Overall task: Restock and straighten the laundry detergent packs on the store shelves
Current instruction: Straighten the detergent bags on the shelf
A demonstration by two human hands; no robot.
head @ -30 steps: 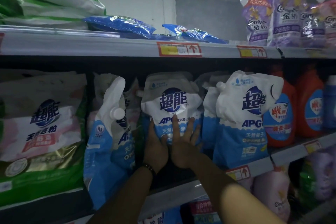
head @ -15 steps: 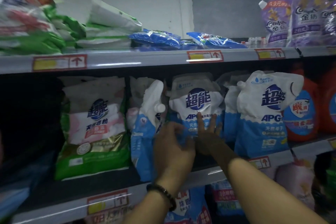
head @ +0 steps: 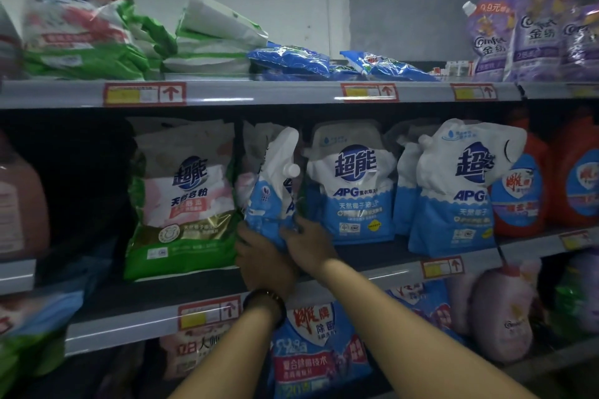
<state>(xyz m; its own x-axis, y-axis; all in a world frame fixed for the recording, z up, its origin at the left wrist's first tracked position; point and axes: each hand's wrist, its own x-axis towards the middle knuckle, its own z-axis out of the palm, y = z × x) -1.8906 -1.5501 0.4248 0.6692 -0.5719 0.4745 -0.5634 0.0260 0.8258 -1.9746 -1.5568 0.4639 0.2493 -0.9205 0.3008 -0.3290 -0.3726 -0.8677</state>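
On the middle shelf (head: 136, 296) stand several blue and white detergent pouches. A twisted pouch (head: 271, 201) with a white cap leans sideways between a green and pink powder bag (head: 188, 201) and an upright pouch (head: 353, 188). My left hand (head: 264, 261) and my right hand (head: 308, 244) both grip the twisted pouch at its bottom, one on each side. Another pouch (head: 457, 191) stands further right, its top folded over.
Orange detergent bottles (head: 518, 194) fill the shelf's right end. The top shelf (head: 259, 92) carries flat green, white and blue bags and purple softener pouches (head: 531, 32). Below are more blue pouches (head: 319, 350) and pink pouches (head: 502, 314). A dark gap lies left of the green bag.
Both hands left the upright middle pouch and moved left onto the twisted leaning pouch, now gripping its bottom. The view shifted left.
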